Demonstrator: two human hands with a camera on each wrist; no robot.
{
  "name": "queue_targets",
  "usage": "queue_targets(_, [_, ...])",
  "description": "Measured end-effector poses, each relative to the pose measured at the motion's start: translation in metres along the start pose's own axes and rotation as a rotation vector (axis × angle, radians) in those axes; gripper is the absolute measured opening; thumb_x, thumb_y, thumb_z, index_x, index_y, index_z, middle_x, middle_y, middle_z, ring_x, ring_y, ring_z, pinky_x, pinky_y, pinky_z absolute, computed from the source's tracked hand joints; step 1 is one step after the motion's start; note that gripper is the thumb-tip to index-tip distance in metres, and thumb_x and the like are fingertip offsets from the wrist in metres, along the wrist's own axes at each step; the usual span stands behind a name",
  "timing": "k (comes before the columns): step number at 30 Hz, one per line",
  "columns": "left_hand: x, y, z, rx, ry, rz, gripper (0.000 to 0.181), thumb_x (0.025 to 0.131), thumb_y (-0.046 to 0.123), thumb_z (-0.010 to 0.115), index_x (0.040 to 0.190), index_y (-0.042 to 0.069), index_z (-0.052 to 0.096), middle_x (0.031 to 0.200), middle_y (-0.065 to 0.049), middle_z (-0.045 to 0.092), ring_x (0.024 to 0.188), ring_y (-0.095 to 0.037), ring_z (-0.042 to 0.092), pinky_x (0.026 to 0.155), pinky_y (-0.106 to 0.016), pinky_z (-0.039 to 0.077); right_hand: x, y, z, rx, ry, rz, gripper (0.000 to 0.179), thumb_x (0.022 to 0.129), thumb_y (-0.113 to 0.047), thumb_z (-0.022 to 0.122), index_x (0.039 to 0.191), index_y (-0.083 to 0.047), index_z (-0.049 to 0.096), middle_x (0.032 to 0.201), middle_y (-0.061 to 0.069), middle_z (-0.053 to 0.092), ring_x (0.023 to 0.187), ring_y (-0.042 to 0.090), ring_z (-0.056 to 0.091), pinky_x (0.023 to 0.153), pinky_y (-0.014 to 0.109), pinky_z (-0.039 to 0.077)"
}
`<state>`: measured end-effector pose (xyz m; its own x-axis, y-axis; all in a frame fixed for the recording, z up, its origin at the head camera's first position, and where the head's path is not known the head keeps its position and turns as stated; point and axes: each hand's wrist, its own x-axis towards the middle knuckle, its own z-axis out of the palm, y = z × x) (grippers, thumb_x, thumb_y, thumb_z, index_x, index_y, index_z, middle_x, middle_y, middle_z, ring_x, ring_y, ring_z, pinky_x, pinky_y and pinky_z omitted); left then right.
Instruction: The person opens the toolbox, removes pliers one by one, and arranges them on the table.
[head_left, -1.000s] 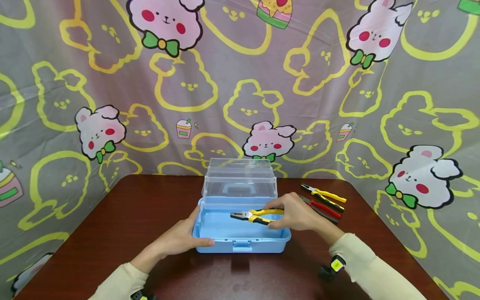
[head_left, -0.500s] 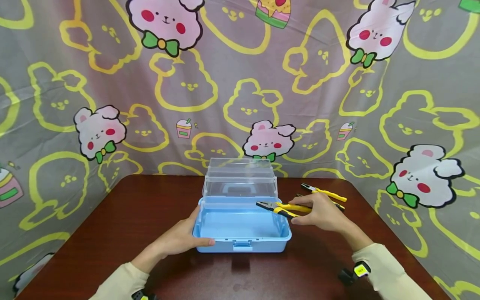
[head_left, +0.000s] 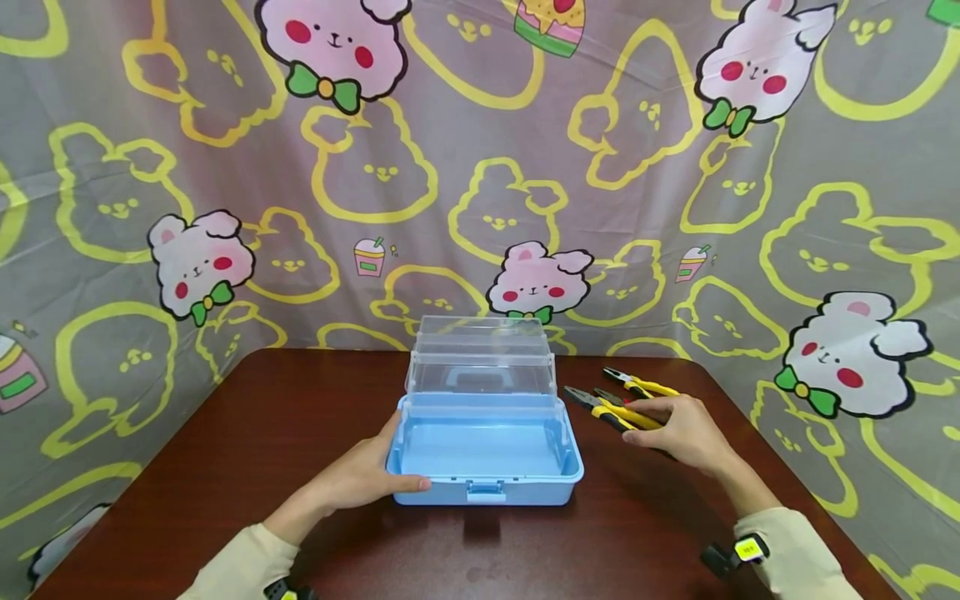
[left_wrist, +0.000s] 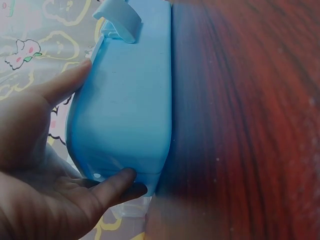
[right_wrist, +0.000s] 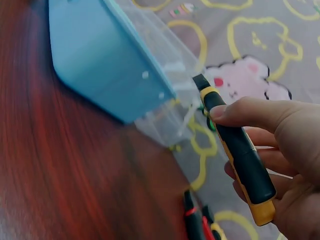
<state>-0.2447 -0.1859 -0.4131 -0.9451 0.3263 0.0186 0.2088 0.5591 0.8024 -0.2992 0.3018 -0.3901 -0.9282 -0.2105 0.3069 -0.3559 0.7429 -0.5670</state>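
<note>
A light-blue plastic toolbox (head_left: pixel 525 493) stands on the table, its clear lid and trays raised at the back. My left hand (head_left: pixel 367 477) holds its left front corner, with the thumb on the front rim and fingers against the end wall (left_wrist: pixel 125 145). Right of the box, my right hand (head_left: pixel 686 429) grips yellow-and-black combination pliers (head_left: pixel 602 412) by the handles, the nose pointing left toward the box. In the right wrist view the thumb presses along the pliers (right_wrist: pixel 242 155), which are raised above the table.
Behind the right hand lie other yellow-and-black pliers (head_left: pixel 636 384), partly covered by it. Red-and-black pliers (right_wrist: pixel 192 220) lie near them, mostly hidden in the head view. A patterned cloth (head_left: pixel 495 125) hangs behind the dark wooden table (head_left: pixel 315 392).
My right hand has carried the pliers from above the toolbox rightward to beside it, near the other pliers. The left hand and the toolbox have stayed in place.
</note>
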Motion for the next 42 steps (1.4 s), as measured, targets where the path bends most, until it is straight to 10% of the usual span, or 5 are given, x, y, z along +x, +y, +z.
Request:
queue_targets(11, [-0.002,0.0,-0.001,0.007,0.007,-0.013,0.127,0.081,0.048,0.087,0.167,0.011,0.002,0.159,-0.025,0.036,0.129,-0.035,0.051,0.104,-0.06,0.041,-0.003,0.032,0.01,-0.092,0.029,0.118,0.057,0.077,-0.039,0.093,0.121,-0.006,0.078,0.117,0.025,0.069,0.099,0.035,0.06,0.07,0.039,0.045])
queue_targets(42, [-0.002,0.002,-0.002,0.016,-0.001,-0.009,0.129,0.081,0.048,0.087,0.166,0.005,0.0,0.157,-0.03,0.036,0.13,-0.035,0.051,0.104,-0.059,0.041,-0.003,0.057,0.038,-0.074,-0.064,0.125,0.049,0.074,-0.036,0.095,0.113,-0.012,0.076,0.112,0.007,0.072,0.103,0.029,0.064,0.087,0.051,0.048])
